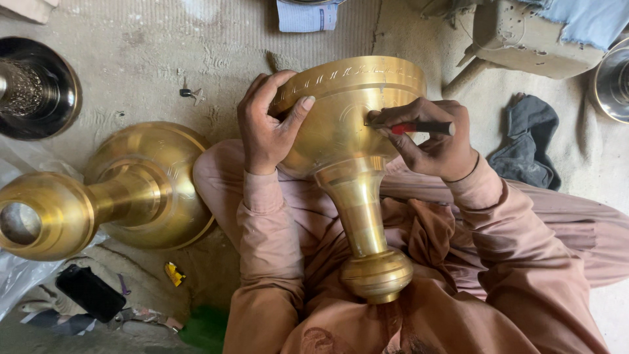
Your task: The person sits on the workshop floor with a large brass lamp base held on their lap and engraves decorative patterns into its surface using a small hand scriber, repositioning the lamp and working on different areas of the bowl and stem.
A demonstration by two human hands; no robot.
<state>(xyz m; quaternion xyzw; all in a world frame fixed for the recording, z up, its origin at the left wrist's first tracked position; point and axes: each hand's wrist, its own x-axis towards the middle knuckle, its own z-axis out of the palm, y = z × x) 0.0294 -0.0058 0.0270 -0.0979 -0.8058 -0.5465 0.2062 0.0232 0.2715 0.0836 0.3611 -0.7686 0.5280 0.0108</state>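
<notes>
Long pinkish-brown sleeves [262,223], matching trousers [576,229]

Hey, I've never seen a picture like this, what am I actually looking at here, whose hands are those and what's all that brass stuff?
This is one picture from a camera worn on a person's head, looking down at their own lap and hands. No machine is involved. The person sits on the floor in loose pinkish clothing.

Across the lap lies a brass vessel with a wide bowl, a narrow neck and a round knob nearest the camera. The rim carries a row of engraved marks. The left hand grips the bowl's edge. The right hand holds a thin tool with a red handle and presses its tip against the bowl.

To the left lies a second brass vessel on its side. Beyond it sits a dark metal bowl. A dark cloth lies to the right, and a black phone-like object lies at bottom left.
</notes>
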